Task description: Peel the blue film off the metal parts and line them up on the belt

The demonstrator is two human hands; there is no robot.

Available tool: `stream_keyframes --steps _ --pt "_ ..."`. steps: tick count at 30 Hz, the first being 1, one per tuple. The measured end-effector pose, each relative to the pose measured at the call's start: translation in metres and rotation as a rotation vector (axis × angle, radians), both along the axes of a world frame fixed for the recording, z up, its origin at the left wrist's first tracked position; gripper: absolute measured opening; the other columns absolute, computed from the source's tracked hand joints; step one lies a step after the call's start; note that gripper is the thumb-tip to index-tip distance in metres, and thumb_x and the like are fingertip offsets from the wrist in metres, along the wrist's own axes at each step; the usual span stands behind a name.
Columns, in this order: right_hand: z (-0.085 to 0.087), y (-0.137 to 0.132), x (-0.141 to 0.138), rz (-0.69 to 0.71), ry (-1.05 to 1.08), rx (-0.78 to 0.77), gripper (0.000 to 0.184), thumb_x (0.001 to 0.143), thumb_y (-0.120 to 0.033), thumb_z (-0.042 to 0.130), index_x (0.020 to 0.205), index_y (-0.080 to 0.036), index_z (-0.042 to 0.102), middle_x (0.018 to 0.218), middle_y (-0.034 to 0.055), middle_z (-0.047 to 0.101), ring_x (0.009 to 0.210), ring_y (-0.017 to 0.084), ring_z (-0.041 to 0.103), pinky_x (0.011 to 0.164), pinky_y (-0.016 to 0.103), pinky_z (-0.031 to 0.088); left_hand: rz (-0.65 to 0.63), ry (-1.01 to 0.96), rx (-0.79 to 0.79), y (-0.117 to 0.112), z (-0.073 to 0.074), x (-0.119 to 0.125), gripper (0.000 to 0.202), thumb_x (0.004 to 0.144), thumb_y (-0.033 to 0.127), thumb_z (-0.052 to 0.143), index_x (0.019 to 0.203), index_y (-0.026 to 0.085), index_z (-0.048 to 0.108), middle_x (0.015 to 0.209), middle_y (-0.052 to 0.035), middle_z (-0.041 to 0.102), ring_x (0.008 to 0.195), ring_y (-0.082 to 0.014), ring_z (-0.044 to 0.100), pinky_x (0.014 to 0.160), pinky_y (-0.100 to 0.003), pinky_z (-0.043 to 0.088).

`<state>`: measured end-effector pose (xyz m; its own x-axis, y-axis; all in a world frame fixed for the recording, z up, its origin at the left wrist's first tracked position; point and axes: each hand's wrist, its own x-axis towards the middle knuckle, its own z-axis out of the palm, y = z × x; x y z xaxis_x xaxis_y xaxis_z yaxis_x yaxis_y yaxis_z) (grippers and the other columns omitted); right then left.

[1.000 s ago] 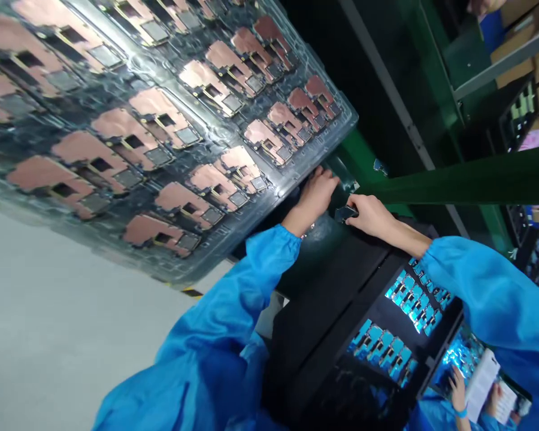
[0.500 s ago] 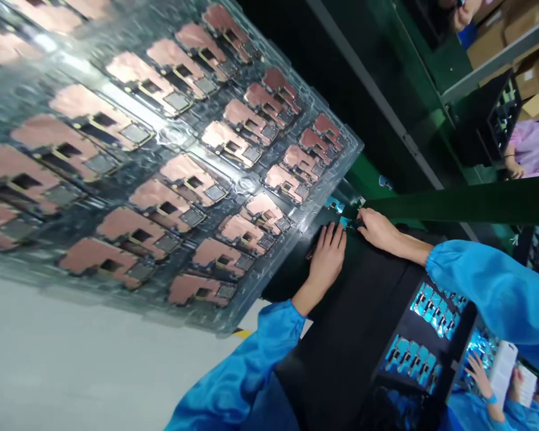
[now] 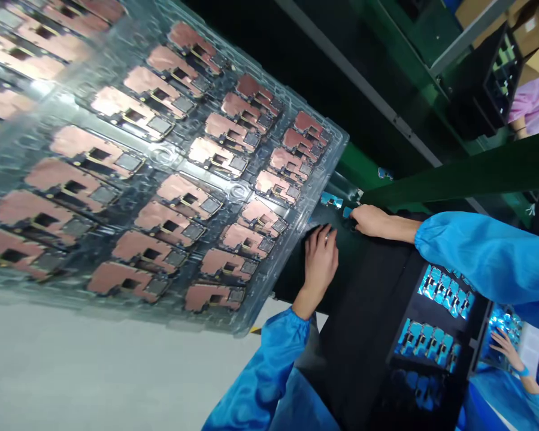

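Observation:
My right hand [image 3: 372, 222] is closed at the dark bench surface, with a small blue-covered circuit board [image 3: 347, 212] at its fingertips. Part of that board is hidden by the fingers. Another blue circuit board [image 3: 331, 200] lies just beyond, close to the tray's corner. My left hand [image 3: 322, 257] rests on the dark surface beside the tray edge, fingers apart and slightly bent, with a ring on one finger. What lies under its fingertips is hidden. The large clear plastic tray [image 3: 291, 230] holds rows of copper-coloured circuit boards [image 3: 218, 157] at the left.
Rows of blue-covered boards [image 3: 426, 341] lie on a black mat [image 3: 354, 335] at lower right. A green beam [image 3: 467, 170] runs across the right side, with one board [image 3: 385, 173] behind it. Another person's hand [image 3: 507, 347] is at far right, and cardboard boxes [image 3: 532, 36] stand top right.
My left hand's fingers have drawn in from lying stretched out. My right hand, with the blue board at its fingertips, has shifted slightly. The whole view has tilted a little.

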<state>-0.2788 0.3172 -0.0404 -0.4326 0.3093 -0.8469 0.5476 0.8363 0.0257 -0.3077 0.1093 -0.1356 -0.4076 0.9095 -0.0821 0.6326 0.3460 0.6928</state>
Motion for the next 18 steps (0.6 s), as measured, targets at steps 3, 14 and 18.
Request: stream_keyframes --steps 3,14,18 --pt "0.006 -0.005 -0.011 0.008 0.038 -0.01 0.029 0.098 -0.01 0.069 0.124 -0.013 0.081 0.125 0.021 0.082 0.122 0.036 0.079 0.096 0.035 0.063 -0.005 0.043 -0.026 -0.006 -0.004 0.002 0.046 0.108 0.013 0.045 0.148 0.009 0.068 0.157 -0.0212 0.066 0.146 -0.0384 0.06 0.12 -0.056 0.052" --pt "0.001 0.001 -0.029 -0.095 0.069 -0.062 0.032 0.098 -0.013 0.065 0.127 -0.013 0.08 0.122 0.0157 0.084 0.111 0.028 0.079 0.078 0.026 0.054 -0.059 0.103 -0.048 0.009 -0.006 0.003 0.051 0.107 0.015 0.044 0.155 0.013 0.064 0.164 -0.0196 0.061 0.142 -0.04 0.059 0.116 -0.059 0.052" --pt "-0.019 -0.004 -0.03 -0.13 0.164 -0.066 0.039 0.092 -0.014 0.073 0.131 -0.015 0.078 0.126 0.0126 0.083 0.109 0.026 0.079 0.073 0.024 0.052 -0.096 0.136 -0.046 0.005 -0.008 0.004 0.05 0.106 0.015 0.046 0.152 0.015 0.066 0.159 -0.0185 0.065 0.141 -0.0392 0.06 0.116 -0.059 0.052"
